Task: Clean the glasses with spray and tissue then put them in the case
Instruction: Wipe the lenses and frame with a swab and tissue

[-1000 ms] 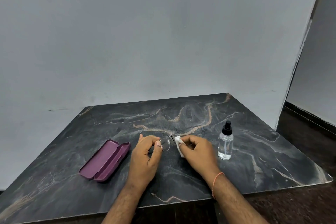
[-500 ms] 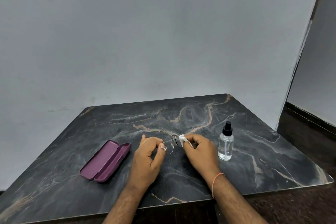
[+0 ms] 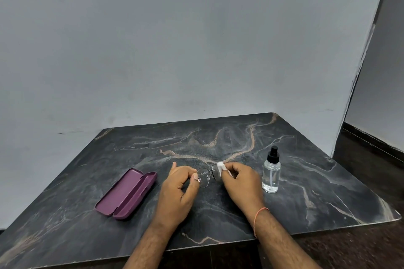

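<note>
— Where's everything on the table [image 3: 328, 192]?
— The glasses [image 3: 205, 178] sit mid-table, between the two hands: left hand [image 3: 178, 190] on their left end, right hand [image 3: 239, 181] on their right, with the tissue [image 3: 221, 167] between its fingers and the right lens.
— And the case [image 3: 126, 193]?
— Open, to the left of the left hand, apart from it.
— The bottle [image 3: 271, 171]?
— Upright, just right of the right hand. A wall [image 3: 175, 50] stands behind the table.

Plain room (bare wall [image 3: 175, 50], marble table [image 3: 218, 214]).
</note>
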Available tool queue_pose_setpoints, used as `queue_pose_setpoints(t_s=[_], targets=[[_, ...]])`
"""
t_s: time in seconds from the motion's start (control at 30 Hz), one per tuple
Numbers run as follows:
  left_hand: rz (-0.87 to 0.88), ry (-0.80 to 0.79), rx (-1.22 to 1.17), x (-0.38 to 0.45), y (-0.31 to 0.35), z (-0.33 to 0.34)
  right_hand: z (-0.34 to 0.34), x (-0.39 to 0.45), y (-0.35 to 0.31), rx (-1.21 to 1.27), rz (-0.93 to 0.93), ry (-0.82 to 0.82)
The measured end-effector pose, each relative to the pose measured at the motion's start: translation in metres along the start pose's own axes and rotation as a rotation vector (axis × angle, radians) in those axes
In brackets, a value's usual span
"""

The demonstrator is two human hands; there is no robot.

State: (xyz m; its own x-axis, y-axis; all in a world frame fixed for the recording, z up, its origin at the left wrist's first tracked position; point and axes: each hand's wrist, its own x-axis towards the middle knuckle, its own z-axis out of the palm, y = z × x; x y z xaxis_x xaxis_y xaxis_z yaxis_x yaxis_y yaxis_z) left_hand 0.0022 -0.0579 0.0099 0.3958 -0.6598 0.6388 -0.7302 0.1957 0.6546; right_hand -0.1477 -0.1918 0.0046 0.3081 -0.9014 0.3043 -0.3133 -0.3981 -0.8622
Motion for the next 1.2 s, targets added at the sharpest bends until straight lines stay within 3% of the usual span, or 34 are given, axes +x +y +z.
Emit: queue_pose_setpoints(t_s=[0.33,0.57,0.87,1.2], targets=[[-0.021,0.035,-0.026,0.0017,-0.0028,0.0,-0.0003,-0.0051,-0.0035,0.063,-0.049,-0.098],[-0.018,0.021,-0.027,0.0009,-0.0011,-0.0003,-0.0014,-0.0018,-0.0031,0.049,-0.018,-0.019],[-0.019,-0.007,0.012,0.0015,-0.0016,0.0006,-0.0031,-0.0074,-0.0076,0.187,-0.095,-0.056],[-0.018,0.006,-0.006,0.0014,-0.0025,0.0009,-0.0046,-0.0077,-0.0074,0.178,-0.103,-0.02]])
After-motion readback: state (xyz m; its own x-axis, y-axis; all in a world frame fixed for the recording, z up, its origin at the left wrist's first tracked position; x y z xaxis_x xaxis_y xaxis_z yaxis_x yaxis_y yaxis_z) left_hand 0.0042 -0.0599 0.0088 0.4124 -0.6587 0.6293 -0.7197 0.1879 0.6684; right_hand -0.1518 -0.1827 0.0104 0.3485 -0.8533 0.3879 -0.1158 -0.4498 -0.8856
